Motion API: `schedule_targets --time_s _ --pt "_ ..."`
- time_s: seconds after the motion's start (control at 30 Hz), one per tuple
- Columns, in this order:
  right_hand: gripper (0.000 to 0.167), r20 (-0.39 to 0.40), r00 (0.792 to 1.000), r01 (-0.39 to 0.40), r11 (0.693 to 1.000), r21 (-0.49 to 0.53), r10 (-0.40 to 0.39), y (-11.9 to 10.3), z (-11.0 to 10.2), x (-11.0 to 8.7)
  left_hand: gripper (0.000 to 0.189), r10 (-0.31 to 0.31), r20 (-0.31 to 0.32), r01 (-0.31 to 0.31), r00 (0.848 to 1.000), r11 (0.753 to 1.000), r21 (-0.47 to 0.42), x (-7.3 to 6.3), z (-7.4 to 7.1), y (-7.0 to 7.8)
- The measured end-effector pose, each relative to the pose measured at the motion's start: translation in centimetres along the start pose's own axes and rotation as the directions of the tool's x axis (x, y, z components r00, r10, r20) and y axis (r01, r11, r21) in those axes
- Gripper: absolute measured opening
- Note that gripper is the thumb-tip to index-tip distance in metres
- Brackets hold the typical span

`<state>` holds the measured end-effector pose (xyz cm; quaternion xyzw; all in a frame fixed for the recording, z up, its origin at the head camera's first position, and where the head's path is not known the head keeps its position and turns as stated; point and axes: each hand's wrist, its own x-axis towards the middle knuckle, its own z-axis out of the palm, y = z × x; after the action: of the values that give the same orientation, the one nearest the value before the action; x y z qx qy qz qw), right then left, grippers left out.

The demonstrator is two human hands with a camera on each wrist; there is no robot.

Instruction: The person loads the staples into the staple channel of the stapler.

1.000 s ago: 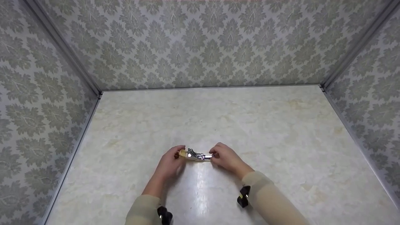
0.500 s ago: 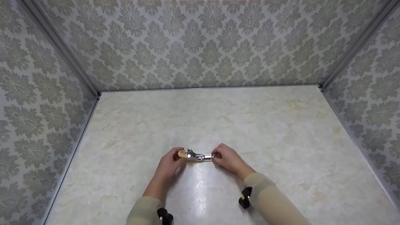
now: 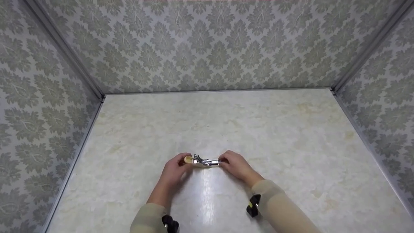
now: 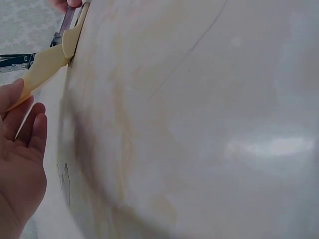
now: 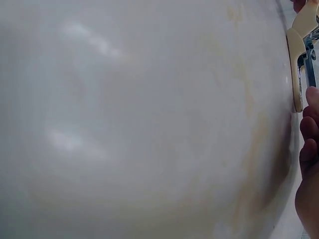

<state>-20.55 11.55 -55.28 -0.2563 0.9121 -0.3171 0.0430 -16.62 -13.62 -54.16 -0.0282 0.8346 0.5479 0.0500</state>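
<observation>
A cream stapler [image 3: 198,160] with a shiny metal magazine [image 3: 213,162] is held low over the table between both hands, its parts folded open. My left hand [image 3: 173,170] pinches the cream end of it between thumb and fingers. In the left wrist view the cream cover [image 4: 45,64] slants up from the left fingertips [image 4: 14,94], and a dark metal arm [image 4: 17,60] sticks out sideways. My right hand [image 3: 237,165] grips the opposite end, at the metal magazine. The right wrist view shows the right thumb [image 5: 312,95] on that metal, above the cream base [image 5: 295,55].
The pale marbled table [image 3: 207,123] runs back to a patterned wall [image 3: 220,48], with similar walls at left and right. Black wrist cameras [image 3: 253,205] sit on both sleeves. Light glares off the tabletop between the forearms.
My right hand has shifted very slightly right and toward me along the magazine's end. My left hand and the stapler stay nearly where they were.
</observation>
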Motion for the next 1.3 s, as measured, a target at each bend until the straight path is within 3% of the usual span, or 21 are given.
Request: schedule_targets --time_s 0.23,0.57,0.77,1.0,1.3 --pt "0.012 0.035 0.999 -0.037 0.999 0.016 0.036 -0.1 -0.1 0.1 0.036 0.003 0.029 -0.004 1.0 1.0 0.028 0.2 0.0 0.6" --pt "0.011 0.015 0.998 -0.058 0.997 0.049 0.057 0.2 0.0 0.0 0.038 0.034 0.037 -0.036 0.999 0.996 0.078 0.2 0.3 1.0" --pt "0.011 0.009 0.998 -0.059 0.997 0.059 0.059 0.2 0.1 0.0 0.039 0.117 0.055 -0.122 0.992 0.986 0.115 0.3 0.3 1.3" --pt "0.013 0.01 0.997 -0.077 0.993 0.086 0.076 0.1 0.0 0.0 0.04 0.235 0.089 -0.246 0.968 0.96 0.135 0.5 0.7 1.6" --pt "0.015 0.011 0.997 -0.083 0.992 0.09 0.082 0.3 0.2 0.0 0.043 0.239 0.122 -0.258 0.963 0.951 0.168 0.7 1.3 2.3"
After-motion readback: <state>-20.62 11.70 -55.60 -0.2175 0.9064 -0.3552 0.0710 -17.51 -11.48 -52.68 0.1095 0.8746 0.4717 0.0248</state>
